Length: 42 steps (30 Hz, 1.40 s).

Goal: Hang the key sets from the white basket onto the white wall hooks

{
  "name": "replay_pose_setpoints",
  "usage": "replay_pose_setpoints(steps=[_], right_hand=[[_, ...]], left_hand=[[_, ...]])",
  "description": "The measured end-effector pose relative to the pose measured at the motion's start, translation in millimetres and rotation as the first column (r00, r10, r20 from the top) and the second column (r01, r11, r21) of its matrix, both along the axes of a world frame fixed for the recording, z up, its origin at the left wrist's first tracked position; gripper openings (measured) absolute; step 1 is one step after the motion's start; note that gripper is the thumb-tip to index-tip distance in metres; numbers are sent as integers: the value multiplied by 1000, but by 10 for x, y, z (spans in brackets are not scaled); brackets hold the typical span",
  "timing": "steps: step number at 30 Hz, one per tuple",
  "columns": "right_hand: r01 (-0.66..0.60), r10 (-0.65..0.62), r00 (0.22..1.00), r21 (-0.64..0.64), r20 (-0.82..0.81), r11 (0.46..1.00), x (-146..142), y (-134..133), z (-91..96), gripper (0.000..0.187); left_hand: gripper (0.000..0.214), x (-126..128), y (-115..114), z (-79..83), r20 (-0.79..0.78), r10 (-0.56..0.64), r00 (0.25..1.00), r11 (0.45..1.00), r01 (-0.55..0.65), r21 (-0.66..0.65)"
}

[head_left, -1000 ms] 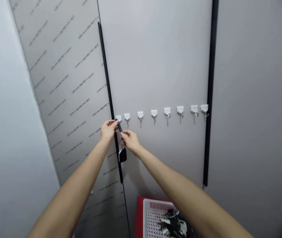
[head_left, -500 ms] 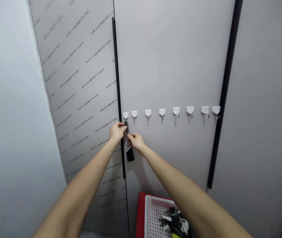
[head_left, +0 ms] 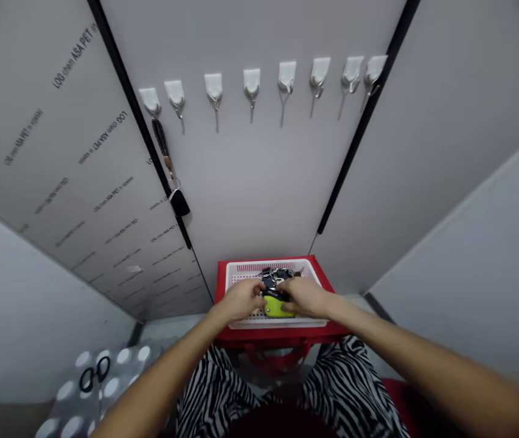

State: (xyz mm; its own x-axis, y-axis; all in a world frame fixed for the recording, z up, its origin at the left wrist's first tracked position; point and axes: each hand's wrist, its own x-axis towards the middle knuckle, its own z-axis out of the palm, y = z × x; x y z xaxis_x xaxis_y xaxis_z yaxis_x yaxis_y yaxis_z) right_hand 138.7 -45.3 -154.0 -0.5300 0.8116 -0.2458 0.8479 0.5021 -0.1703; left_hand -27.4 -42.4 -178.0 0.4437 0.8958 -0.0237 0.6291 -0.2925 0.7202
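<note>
Now released, the black fob (head_left: 179, 203) hangs from a hook (head_left: 150, 99) above and left of the white basket (head_left: 282, 324), freeing the left hand (head_left: 243, 298) and right hand (head_left: 307, 296) for the basket's yellow-green item (head_left: 276, 308), though I cannot tell whether either grip is clamped.

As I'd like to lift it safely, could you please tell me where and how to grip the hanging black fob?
Probably pinch the dark strap just below the leftmost hook, coming from the right. The strap is slim and long, so finger and thumb could close across it; the fob dangles lower from a ring and might swing. The black strip runs close along the left.
</note>
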Motion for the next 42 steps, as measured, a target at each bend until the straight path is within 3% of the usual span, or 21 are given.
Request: replay_pose_setpoints(steps=[2, 4, 9, 13, 15, 18, 22, 27, 30, 33, 35, 38, 40, 42], right_hand=[[24, -24, 1000, 71, 3, 997, -3, -26, -89, 42], [33, -32, 999, 98, -4, 995, -37, -24, -136, 49], [49, -33, 972, 64, -232, 997, -45, 2, -143, 53], [94, -107, 819, -52, -563, 994, 5, 63, -22, 60], [25, -95, 713, -110, -695, 994, 27, 96, 18, 61], [-75, -135, 641, -237, -755, 969, 44, 120, -22, 45], [7, -267, 561, -319, -784, 948, 52, 112, -91, 12], [116, -305, 495, -286, -813, 951, 99, 103, 131, 14], [138, -316, 371, -285, -873, 949, 124, 129, 309, 19], [131, -348, 264, -324, -900, 937, 95, 168, 431, 19], [117, -373, 222, -355, -901, 927, 39, 190, 485, 18], [95, -343, 270, -330, -900, 939, -73, 208, 545, 17], [86, -229, 395, -212, -890, 973, -136, 214, 579, 14], [79, -54, 537, -13, -842, 997, -173, 218, 609, 12]], left_hand=[[39, 124, -10, -134, -108, -25, 994, 999, 28, 28], [49, 182, -7, -215, -94, -9, 996, 1000, 9, -3], [49, 176, -9, -270, 266, 122, 956, 959, -44, -279], [52, 70, 15, 24, 516, 259, 816, 929, -65, -364], [50, -20, 39, 236, 584, 308, 751, 921, -82, -380], [43, -156, 72, 471, 639, 372, 673, 912, -139, -385], [40, -257, 83, 569, 662, 436, 609, 894, -209, -396], [39, -291, 64, 613, 688, 490, 535, 872, -295, -391], [36, -321, 50, 591, 662, 514, 545, 856, -280, -434], [28, -327, 44, 520, 589, 490, 643, 854, -218, -472], [24, -290, 44, 492, 572, 473, 670, 871, -258, -418], [29, -178, 38, 542, 610, 413, 677, 909, -346, -231], [31, -98, 27, 625, 624, 291, 725, 954, -273, -127], [28, -44, 20, 704, 621, 180, 763, 984, -150, -101]])
